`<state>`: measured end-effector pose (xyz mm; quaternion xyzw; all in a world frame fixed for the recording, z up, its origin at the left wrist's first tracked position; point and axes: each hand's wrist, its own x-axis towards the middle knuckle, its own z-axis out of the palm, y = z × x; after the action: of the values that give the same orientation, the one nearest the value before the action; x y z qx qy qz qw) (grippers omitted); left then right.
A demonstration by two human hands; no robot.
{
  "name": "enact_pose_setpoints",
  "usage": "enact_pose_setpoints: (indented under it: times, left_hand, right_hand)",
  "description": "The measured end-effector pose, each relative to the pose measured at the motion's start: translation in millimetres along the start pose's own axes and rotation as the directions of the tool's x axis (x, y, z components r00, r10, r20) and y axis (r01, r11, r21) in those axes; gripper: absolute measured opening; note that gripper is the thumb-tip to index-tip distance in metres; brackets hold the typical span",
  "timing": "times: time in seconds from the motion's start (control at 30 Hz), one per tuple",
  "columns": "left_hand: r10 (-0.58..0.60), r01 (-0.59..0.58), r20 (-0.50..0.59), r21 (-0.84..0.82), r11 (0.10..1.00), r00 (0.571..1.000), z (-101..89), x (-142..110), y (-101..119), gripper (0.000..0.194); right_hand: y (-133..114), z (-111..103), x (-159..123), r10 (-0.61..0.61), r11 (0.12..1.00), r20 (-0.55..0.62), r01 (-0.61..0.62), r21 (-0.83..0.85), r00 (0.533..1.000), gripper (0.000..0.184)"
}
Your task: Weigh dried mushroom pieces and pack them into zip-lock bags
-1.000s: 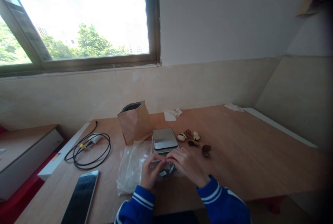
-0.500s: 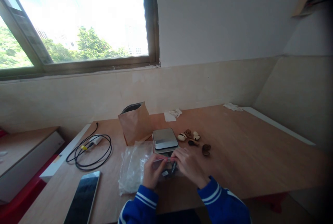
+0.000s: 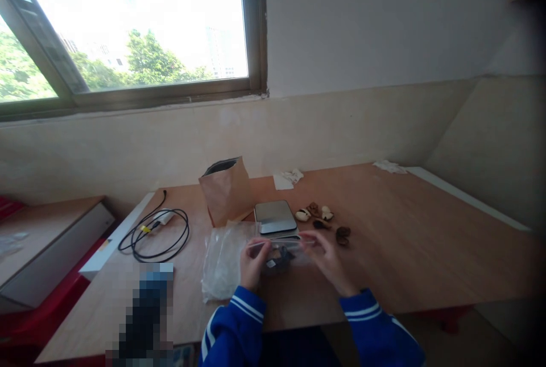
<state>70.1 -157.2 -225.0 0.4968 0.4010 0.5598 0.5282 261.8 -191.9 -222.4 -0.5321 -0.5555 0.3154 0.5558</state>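
Observation:
Both my hands hold a small clear zip bag just above the wooden table. My left hand pinches its left top corner and my right hand pinches its right top corner, stretching the top edge between them. Something dark sits inside the bag. Right behind it stands a small kitchen scale with a steel plate. A pile of clear plastic bags lies under and left of my left hand.
An open brown paper pouch stands behind the scale. Several nuts and shell pieces lie right of the scale. A coiled black cable and a blurred phone lie at the left. Crumpled tissues rest by the wall.
My hands have moved apart along the bag's top edge, the right hand sliding to the right. The view has shifted slightly up and left.

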Motion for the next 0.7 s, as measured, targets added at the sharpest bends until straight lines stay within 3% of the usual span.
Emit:
enact_pose_setpoints:
  times: [0.1,0.27,0.53,0.7]
  left_hand:
    - [-0.053,0.054,0.017,-0.083,0.995,0.998,0.8,-1,-1,0.03]
    - [-0.117,0.128,0.08,-0.156,0.979,0.99,2.8,-4,5,0.038]
    - [-0.099,0.102,0.071,-0.041,0.994,0.993,-0.3,-1,2,0.028]
    - [-0.132,0.132,0.069,-0.003,0.991,0.989,-1.0,0,1,0.03]
  right_hand:
    - [2,9,-5,0.14,0.967,0.041,-0.146,0.208,0.989,0.04]
    - [1,31,-3,0.175,0.918,-0.012,-0.159,0.363,0.985,0.034]
    - [14,41,-3,0.254,0.869,-0.011,-0.223,0.442,0.967,0.036]
    - [17,43,-5,0.225,0.88,-0.034,-0.188,0.436,0.974,0.032]
